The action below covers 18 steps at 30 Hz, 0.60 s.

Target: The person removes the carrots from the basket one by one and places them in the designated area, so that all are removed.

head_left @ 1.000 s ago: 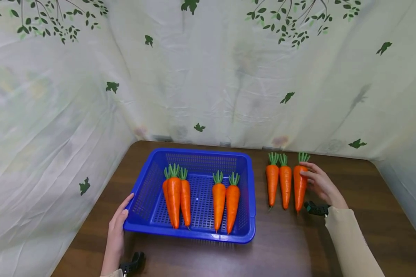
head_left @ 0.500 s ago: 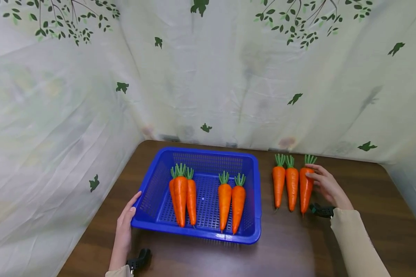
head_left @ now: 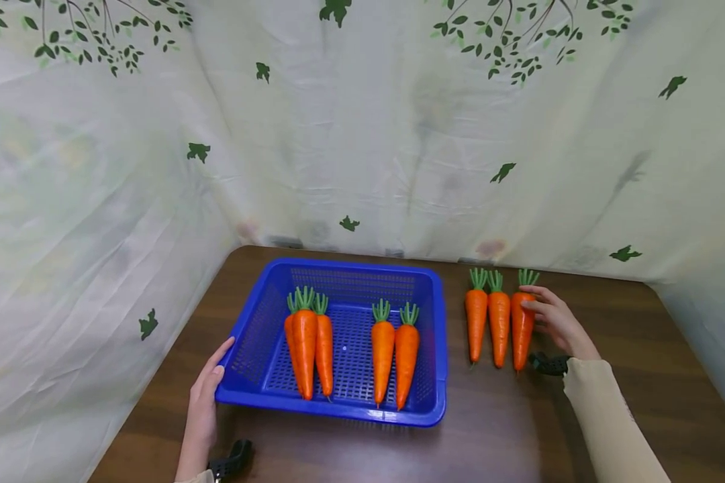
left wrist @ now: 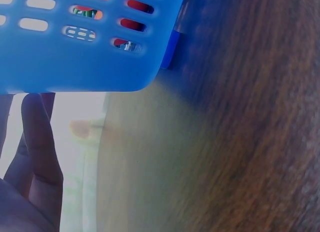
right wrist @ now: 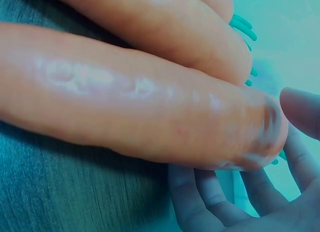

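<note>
At frame right on the desk (head_left: 489, 443), the right hand (head_left: 562, 323) curves half-spread fingers round the rightmost carrot (head_left: 521, 339), which could roll into its neighbour (head_left: 499, 329) if they slip on glossy skin, the left hand (head_left: 203, 392), straighter-fingered, touching the basket (head_left: 440, 349).

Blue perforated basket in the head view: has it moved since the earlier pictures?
No; the blue perforated basket shows no visible shift in any direction against the wood-grain table.

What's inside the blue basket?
Five orange carrots: three bunched on the left, two side by side on the right. The leftmost carrot is partly covered by its neighbour, and the basket floor beneath them is hidden.
</note>
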Tool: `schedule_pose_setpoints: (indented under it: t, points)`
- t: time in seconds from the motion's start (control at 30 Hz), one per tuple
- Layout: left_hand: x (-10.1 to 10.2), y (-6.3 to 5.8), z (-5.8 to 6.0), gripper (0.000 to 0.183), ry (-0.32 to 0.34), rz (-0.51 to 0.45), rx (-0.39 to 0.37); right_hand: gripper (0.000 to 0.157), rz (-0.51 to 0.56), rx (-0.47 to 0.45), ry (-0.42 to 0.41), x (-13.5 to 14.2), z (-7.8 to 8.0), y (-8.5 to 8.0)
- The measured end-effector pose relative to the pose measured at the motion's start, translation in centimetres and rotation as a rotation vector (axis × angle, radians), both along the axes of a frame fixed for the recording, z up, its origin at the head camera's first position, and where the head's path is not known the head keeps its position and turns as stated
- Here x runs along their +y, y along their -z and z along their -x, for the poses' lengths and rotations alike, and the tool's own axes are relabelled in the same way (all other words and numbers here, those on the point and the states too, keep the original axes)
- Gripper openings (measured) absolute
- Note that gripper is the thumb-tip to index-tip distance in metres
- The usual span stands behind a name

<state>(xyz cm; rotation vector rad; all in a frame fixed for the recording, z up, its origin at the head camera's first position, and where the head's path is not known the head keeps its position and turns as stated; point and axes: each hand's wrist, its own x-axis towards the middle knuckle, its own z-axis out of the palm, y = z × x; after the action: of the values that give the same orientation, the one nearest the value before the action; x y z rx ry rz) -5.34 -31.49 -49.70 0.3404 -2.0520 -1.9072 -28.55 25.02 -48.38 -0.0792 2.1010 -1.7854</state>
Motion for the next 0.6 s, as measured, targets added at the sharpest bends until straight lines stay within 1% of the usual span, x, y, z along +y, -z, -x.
schedule_pose_setpoints:
  t: [0.13, 0.23, 0.4, 0.6]
  points:
    - [-0.01, -0.11, 0.02, 0.045, -0.004, 0.011, -0.026, 0.046, -0.014, 0.005, 0.009, -0.23, -0.04, -0.03]
    - [0.06, -0.19, 0.18, 0.045, 0.012, 0.002, -0.025, 0.048, -0.026, 0.019, 0.025, -0.2, -0.05, -0.11]
    - [0.03, -0.19, -0.01, 0.045, 0.015, -0.002, -0.023, 0.054, -0.081, 0.037, 0.014, -0.31, -0.04, -0.05]
    - [-0.02, -0.38, -0.22, 0.045, 0.015, 0.018, -0.046, 0.054, -0.151, 0.067, 0.014, -0.63, 0.06, 0.1]
